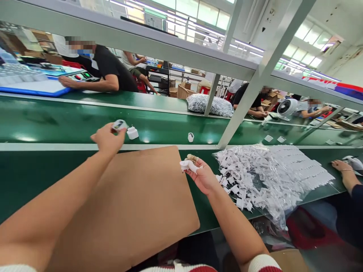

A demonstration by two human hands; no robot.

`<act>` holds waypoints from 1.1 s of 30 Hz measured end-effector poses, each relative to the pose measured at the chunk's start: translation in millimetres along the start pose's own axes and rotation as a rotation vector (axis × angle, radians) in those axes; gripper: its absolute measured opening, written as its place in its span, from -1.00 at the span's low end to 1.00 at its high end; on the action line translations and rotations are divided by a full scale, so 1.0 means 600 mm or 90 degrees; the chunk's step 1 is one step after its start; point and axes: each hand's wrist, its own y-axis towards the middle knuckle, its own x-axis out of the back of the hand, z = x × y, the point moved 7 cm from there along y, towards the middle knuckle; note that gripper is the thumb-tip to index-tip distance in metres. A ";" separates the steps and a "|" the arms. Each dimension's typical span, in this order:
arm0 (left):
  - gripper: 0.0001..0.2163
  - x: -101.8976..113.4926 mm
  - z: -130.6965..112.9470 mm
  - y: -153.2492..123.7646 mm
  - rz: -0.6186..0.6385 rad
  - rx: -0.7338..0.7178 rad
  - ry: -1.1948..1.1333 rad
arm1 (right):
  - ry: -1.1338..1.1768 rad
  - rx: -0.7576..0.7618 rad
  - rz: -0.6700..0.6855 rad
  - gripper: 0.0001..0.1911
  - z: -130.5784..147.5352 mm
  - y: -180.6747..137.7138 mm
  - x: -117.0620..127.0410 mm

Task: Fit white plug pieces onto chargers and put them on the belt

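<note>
My left hand (pixel 108 139) is stretched out over the green belt (pixel 161 132), its fingers closed around a white charger housing (pixel 119 124) whose dark inside shows at one end. Right beside it on the belt is a white plug adapter (pixel 132 133) with its pins up. Above the right edge of a brown cardboard sheet (pixel 147 196), my right hand (pixel 204 177) grips a white plug piece (pixel 185 164) with metal pins pointing down. Finger covers sit on some of its fingertips. One more white housing (pixel 191 137) stands farther right on the belt.
Many loose white plug parts (pixel 241 177) spill from a clear plastic bag (pixel 278 189) at right. A metal frame post (pixel 241 109) slants across the belt. Across it lies another filled bag (pixel 210 104). A co-worker's hand (pixel 342 166) rests at far right; other people sit opposite.
</note>
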 end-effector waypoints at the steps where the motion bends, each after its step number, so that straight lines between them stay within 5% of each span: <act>1: -0.58 -0.005 -0.019 -0.036 0.018 -0.047 -0.026 | -0.019 0.008 0.008 -0.47 0.000 0.008 -0.004; 7: -0.70 -0.069 -0.078 -0.286 0.250 -0.303 -0.187 | -0.147 0.085 0.015 -0.60 -0.016 0.049 -0.003; 10: -0.72 -0.097 -0.070 -0.347 0.300 -0.335 -0.218 | -0.178 0.064 0.020 -0.66 -0.042 0.048 0.009; 16: -0.58 -0.132 -0.046 -0.348 0.339 -0.321 -0.204 | -0.220 -0.003 0.050 -0.44 -0.078 0.043 0.006; 26: -0.71 -0.125 -0.053 -0.332 0.458 -0.373 -0.290 | -0.340 0.128 -0.050 -0.69 -0.035 0.036 0.009; 29: -0.71 -0.123 -0.052 -0.328 0.497 -0.392 -0.297 | -0.343 0.106 -0.042 -0.60 -0.039 0.033 0.003; 33: -0.51 -0.118 -0.054 -0.326 0.447 -0.348 -0.311 | -0.329 0.048 -0.020 -0.68 -0.060 0.033 -0.003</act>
